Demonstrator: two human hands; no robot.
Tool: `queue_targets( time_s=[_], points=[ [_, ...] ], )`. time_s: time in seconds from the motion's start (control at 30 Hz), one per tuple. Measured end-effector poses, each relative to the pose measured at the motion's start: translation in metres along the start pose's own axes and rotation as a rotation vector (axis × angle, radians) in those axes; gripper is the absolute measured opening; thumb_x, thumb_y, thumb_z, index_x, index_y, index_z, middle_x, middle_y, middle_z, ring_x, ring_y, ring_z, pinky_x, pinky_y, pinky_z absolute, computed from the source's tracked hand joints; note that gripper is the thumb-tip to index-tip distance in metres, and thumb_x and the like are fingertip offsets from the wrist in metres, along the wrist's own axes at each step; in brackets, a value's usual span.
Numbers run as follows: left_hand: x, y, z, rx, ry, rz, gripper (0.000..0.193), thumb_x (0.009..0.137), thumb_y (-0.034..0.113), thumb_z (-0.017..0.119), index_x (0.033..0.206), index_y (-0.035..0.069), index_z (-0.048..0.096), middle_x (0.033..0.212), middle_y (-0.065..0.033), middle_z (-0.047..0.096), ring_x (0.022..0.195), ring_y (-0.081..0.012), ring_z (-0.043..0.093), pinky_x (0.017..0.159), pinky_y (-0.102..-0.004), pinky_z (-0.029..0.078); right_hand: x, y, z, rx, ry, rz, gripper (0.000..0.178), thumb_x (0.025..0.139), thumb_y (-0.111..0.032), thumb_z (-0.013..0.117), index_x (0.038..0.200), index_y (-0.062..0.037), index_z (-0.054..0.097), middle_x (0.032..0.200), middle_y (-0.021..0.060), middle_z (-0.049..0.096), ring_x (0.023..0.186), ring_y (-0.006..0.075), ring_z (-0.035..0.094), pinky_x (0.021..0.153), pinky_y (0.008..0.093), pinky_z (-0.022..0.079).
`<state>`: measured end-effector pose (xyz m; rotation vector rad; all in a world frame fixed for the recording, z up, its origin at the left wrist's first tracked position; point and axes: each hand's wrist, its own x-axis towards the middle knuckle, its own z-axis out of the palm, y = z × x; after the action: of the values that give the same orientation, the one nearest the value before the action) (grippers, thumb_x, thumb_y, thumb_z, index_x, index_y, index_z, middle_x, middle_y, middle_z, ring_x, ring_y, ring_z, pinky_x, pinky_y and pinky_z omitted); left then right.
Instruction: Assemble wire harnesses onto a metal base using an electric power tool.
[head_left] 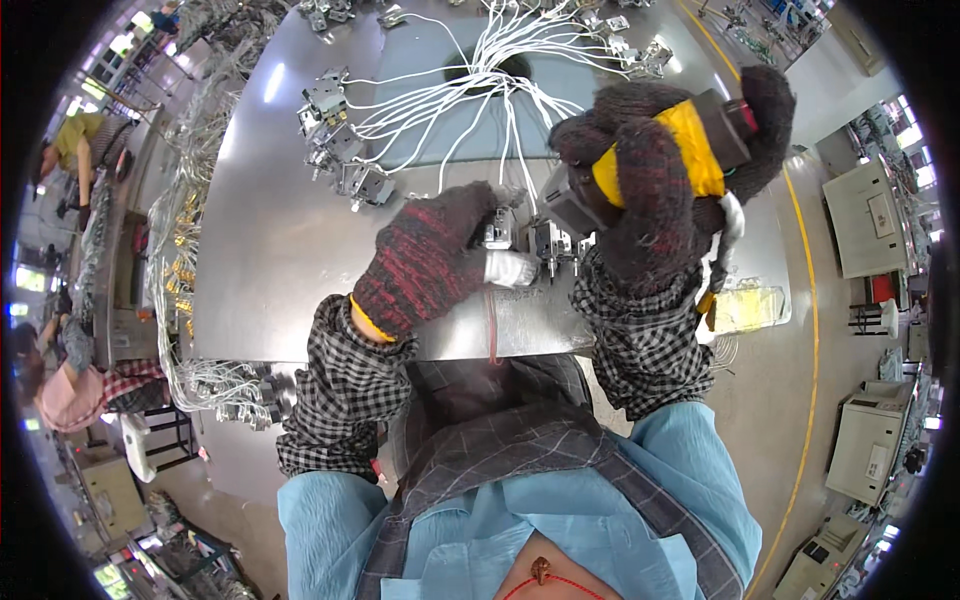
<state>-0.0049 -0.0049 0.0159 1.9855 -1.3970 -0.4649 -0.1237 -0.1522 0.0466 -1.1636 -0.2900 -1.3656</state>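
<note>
My left hand [425, 255], in a dark red-flecked knit glove with a white-wrapped thumb tip, pinches a small silver metal fitting [499, 230] near the table's front edge. Another metal fitting [550, 243] lies just right of it. White cables [515, 150] run from these fittings toward a dark round opening in the table. Gloved in dark knit, my right hand [655, 200] is wrapped round a dark power tool [697, 145] banded with yellow tape. The tool is held above and right of the fittings; its working tip cannot be made out.
The shiny metal table [265, 270] carries more cabled fittings [335, 130] at left and far right. A pale yellow block or box [748, 308] sits at the right corner. Cable bundles [185, 250] hang at left. Co-workers [80, 375] sit beyond; cabinets [870, 220] stand at right.
</note>
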Motion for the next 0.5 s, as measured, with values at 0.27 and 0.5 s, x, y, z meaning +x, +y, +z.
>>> queue_targets(
  time_s=[0.27,0.5],
  points=[
    [0.003,0.003,0.006,0.11,0.05,0.094,0.067,0.066,0.051,0.082,0.111,0.004,0.064,0.095,-0.0166,0.068,0.088,-0.0337,0.068,0.076,-0.0416,0.052,-0.003,0.007,-0.008,0.1,-0.173,-0.015,0.07,0.088,-0.005,0.064,0.146,-0.0163,0.026,0.113,0.0161,0.06,0.096,0.0258,0.063,0.08,0.0458,0.055],
    [-0.003,-0.006,0.014,0.185,0.085,0.11,0.067,0.068,0.05,0.08,0.119,0.01,0.061,0.111,-0.0162,0.065,0.105,-0.0356,0.062,0.085,-0.0451,0.05,-0.041,0.042,-0.019,0.1,-0.151,0.289,0.051,0.096,-0.015,0.055,0.142,-0.0067,0.035,0.126,0.0166,0.055,0.111,0.0263,0.058,0.096,0.0403,0.048]
  ],
)
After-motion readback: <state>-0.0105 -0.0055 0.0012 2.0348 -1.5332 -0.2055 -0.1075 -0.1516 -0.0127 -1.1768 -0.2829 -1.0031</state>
